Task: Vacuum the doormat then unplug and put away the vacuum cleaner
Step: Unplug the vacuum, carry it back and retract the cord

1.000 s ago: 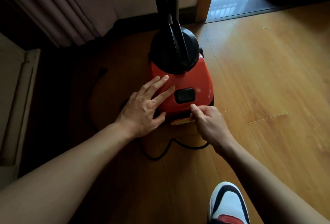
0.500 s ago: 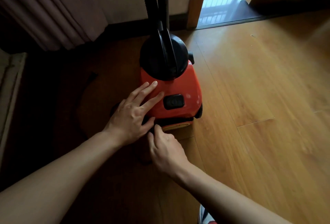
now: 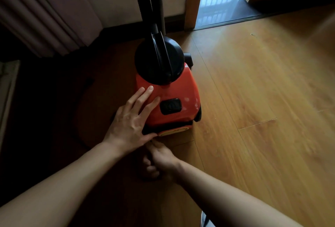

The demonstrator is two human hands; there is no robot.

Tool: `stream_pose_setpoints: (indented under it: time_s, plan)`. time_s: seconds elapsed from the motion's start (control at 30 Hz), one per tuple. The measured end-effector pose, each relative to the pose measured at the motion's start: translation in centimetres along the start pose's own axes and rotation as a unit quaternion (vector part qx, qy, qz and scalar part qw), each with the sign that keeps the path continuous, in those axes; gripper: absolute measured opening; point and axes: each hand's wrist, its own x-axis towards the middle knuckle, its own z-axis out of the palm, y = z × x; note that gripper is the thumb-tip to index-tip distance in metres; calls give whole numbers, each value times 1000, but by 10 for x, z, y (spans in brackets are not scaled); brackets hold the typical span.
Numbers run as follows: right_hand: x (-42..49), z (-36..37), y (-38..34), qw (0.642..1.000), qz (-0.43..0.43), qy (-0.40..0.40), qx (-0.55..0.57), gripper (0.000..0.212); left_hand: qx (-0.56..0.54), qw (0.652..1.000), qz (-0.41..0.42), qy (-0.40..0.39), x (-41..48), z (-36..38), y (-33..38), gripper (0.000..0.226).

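Observation:
A red canister vacuum cleaner point(image 3: 176, 89) with a black round top stands on the wooden floor, its black hose and tube point(image 3: 145, 0) rising out of view. My left hand point(image 3: 130, 121) rests flat on the left of its red body, fingers straight, beside the black switch point(image 3: 170, 106). Just behind the vacuum's rear edge, my right hand point(image 3: 160, 156) is low to the floor with fingers curled round what looks like the dark power cord, which is mostly lost in shadow. No doormat is in view.
A pleated curtain point(image 3: 45, 18) hangs at the back left over a dark corner. An open doorway point(image 3: 217, 2) with a wooden frame lies behind the vacuum. Wooden floor point(image 3: 262, 100) stretches to the right. My shoe's tip point(image 3: 204, 219) shows at the bottom edge.
My right hand moved from the vacuum's rear right corner leftwards and back toward me, curling its fingers. The cord loop seen behind the vacuum is gone from sight. My left hand stayed.

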Motion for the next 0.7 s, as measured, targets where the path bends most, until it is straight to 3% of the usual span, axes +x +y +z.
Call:
stream_pose_setpoints:
  time_s: [0.23, 0.7]
  plan:
    - [0, -61, -8, 992, 2, 122, 15, 29, 7, 1000, 5, 16, 0, 5, -2, 117]
    - [-24, -143, -32, 974, -31, 210, -84, 19, 9, 999, 23, 20, 1, 4, -11, 114]
